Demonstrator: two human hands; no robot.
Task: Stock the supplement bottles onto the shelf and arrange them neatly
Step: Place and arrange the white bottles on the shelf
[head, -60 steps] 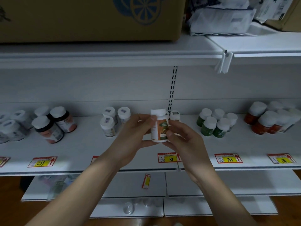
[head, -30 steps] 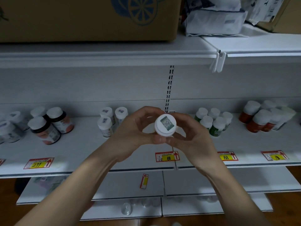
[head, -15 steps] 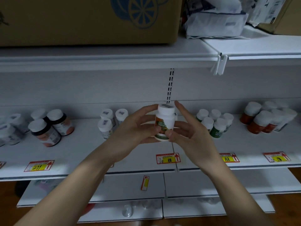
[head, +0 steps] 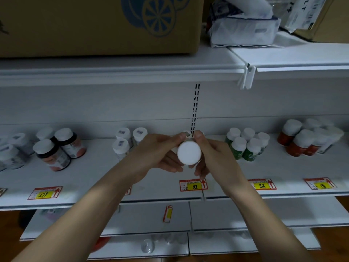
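The person is holding a white supplement bottle (head: pixel 189 153) in both hands above the shelf (head: pixel 94 178), with one plain round end facing the camera. The left hand (head: pixel 156 154) is curling its fingers round the bottle's left side; the right hand (head: pixel 213 157) is pinching it from the right. The bottle is hovering just above the price tag marked 88 (head: pixel 193 185). Left of that tag, white-capped bottles (head: pixel 122 142) are standing; to its right, green bottles (head: pixel 245 144) are clustering, with red bottles (head: pixel 302 138) farther right.
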